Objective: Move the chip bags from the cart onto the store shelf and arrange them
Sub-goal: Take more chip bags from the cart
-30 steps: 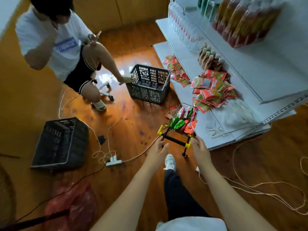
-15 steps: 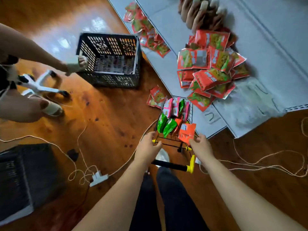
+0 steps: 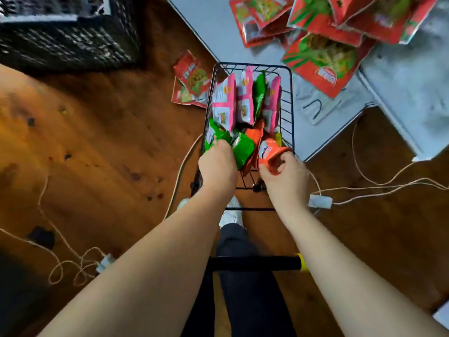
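Head view, both hands down in the cart | left hand curled on a green bag | right hand pinching an orange bag at 5 o'clock corner | pink bags upright at 12 | shelf at 1 o'clock, red bags heaped there

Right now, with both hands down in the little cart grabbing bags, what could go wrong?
1. The right hand crumples the orange bag; its chips may get crushed.
2. The left hand reaches among the green bags; lifting could drag neighbours over the cart rim.
3. Cords lie beside the cart; a foot or wheel might snag.
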`<act>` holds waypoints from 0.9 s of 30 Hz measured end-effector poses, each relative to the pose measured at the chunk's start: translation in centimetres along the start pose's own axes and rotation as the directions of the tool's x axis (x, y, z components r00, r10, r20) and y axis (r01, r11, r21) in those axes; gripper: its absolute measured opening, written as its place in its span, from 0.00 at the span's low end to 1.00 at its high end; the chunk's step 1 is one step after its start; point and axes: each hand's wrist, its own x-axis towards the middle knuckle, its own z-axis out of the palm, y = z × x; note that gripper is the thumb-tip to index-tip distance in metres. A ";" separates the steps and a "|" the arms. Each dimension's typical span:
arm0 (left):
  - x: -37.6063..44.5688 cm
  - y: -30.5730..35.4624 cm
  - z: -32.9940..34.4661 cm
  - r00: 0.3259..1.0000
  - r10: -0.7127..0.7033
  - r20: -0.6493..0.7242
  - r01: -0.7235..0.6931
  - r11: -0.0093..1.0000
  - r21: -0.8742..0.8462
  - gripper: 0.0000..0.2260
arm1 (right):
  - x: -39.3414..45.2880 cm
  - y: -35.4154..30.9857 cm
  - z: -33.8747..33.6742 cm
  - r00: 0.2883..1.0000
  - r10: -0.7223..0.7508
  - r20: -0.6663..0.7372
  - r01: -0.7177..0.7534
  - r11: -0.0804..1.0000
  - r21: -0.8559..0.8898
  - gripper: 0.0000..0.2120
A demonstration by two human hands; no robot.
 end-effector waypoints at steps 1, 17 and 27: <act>-0.2 0.1 -0.4 1.000 -0.006 -0.004 0.006 0.999 -0.040 0.09 | -0.3 -0.2 -0.1 1.000 0.000 -0.001 0.000 0.999 0.043 0.10; -7.3 -3.1 -2.9 0.996 0.086 -0.018 -0.078 0.779 -0.622 0.01 | -1.7 -1.8 -1.8 0.982 0.028 0.185 -0.080 0.956 0.281 0.02; -13.8 -2.3 -13.4 0.960 0.280 0.027 -0.105 0.443 -0.890 0.09 | -6.7 -5.5 -11.0 0.917 0.001 0.398 -0.313 0.617 0.722 0.09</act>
